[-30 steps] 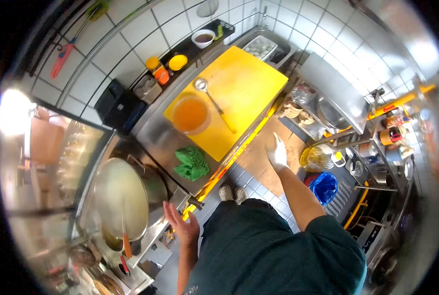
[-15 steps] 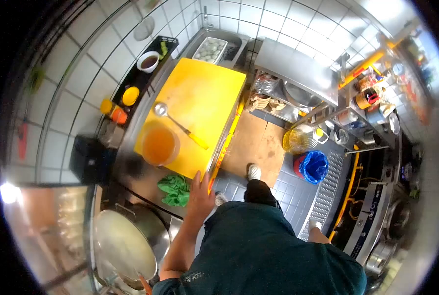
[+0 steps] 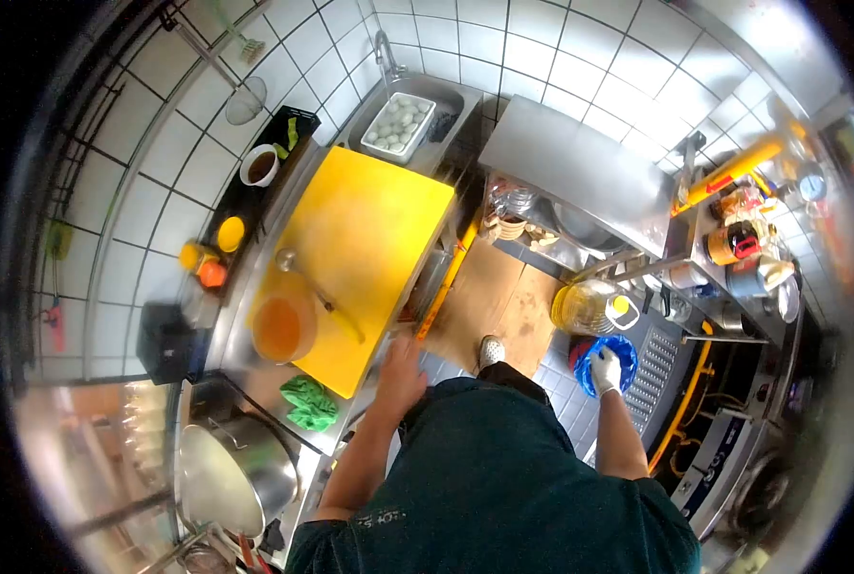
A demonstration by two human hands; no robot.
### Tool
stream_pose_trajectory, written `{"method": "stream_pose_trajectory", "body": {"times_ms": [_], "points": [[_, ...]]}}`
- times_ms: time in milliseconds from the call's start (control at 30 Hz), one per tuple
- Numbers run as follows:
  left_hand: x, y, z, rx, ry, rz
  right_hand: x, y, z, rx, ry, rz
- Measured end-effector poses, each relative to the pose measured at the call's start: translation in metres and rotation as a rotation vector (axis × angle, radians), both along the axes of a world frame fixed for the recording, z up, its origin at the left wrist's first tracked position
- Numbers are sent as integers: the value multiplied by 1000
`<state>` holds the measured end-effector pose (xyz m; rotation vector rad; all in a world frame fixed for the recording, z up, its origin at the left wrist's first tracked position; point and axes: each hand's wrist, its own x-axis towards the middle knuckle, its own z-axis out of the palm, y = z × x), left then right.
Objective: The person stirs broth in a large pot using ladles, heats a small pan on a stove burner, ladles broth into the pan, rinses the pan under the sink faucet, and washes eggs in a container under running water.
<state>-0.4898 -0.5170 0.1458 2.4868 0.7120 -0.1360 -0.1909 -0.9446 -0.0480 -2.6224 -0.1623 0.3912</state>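
My left hand [image 3: 403, 375], bare, is at the front edge of the counter beside the yellow cutting board [image 3: 388, 206]; its fingers are blurred. My right hand [image 3: 605, 369], in a white glove, is over the blue-lined bin [image 3: 628, 352]; whether its fingers hold anything cannot be made out. On the board stand a tub of orange liquid [image 3: 278, 328] and a ladle [image 3: 314, 290] with a yellow handle. A crumpled green cloth [image 3: 309, 403] lies just below the board.
A white tray of pale round items [image 3: 400, 126] sits in the sink [image 3: 457, 100]. A large steel pot [image 3: 259, 469] stands at lower left. An oil jug [image 3: 585, 308] is by the bin. Shelves with bottles [image 3: 733, 243] are at right, cardboard [image 3: 489, 297] on the floor.
My gloved right hand has come into view over the bin. My left hand has shifted slightly to the right and down. The whole view has tilted a little.
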Motion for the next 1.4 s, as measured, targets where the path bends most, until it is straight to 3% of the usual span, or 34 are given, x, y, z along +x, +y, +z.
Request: {"method": "stream_pose_trajectory", "body": {"times_ms": [100, 133, 200, 333, 367, 400, 467, 567, 600, 667, 733, 800, 833, 867, 900, 933, 1000, 1067, 1133, 1167, 1233, 1300, 1333, 1400], "points": [[30, -10, -2, 57, -52, 16, 66, 28, 67, 38, -26, -9], [37, -10, -3, 67, -90, 24, 96, 7, 17, 100, -67, -19], [43, -9, -6, 67, -103, 58, 117, 17, 48, 43, 47, -20], [46, 12, -4, 6, -22, 118, 126, 19, 11, -11, 79, -100], [46, 19, -4, -17, -6, 128, 127, 21, -1, -306, 93, 65], [45, 27, -9, 3, 42, 154, 114, 16, -24, 52, 213, -84], [44, 42, -26, 38, 136, 209, 93, 26, -17, -374, 250, 554], [56, 71, -33, 82, 140, 247, 54, 15, -39, -253, 368, 781], [62, 84, -42, 103, 154, 230, 45, 23, -44, 12, 983, 51], [75, 109, -48, 132, 187, 210, 38, -21, -108, -293, 226, 1065], [105, 128, -48, 152, 186, 139, 24, 14, -49, 26, 896, 28], [125, 146, -59, 147, 174, 99, 33, -9, -103, -515, 526, 813], [138, 152, -47, 74, 196, 74, 34, -24, -127, -395, 315, 707], [148, 159, -48, 84, 234, 12, 34, 5, -78, -368, 385, 369], [159, 165, -49, 94, 268, -50, 40, 18, -59, -355, 296, 374], [156, 174, -68, 128, 277, -64, 48, 56, 30, -178, 468, -11], [182, 168, -61, 179, 285, -92, 40, 67, 63, 130, 299, -191], [215, 148, -60, 202, 225, -215, 32, 81, 108, 207, 337, -338], [238, 127, -59, 206, 194, -320, 17, 73, 96, 165, 457, -396], [246, 118, -59, 210, 192, -356, -1, 62, 56, 136, 262, -317], [261, 102, -59, 215, 191, -434, -39, 48, 55, 176, 415, -427], [272, 83, -56, 223, 194, -487, -84, 18, 44, 85, 546, -380], [276, 75, -56, 228, 197, -511, -111, 4, 14, 112, 564, -476], [281, 60, -55, 239, 210, -541, -156, -22, 31, 49, 693, -622]]}}
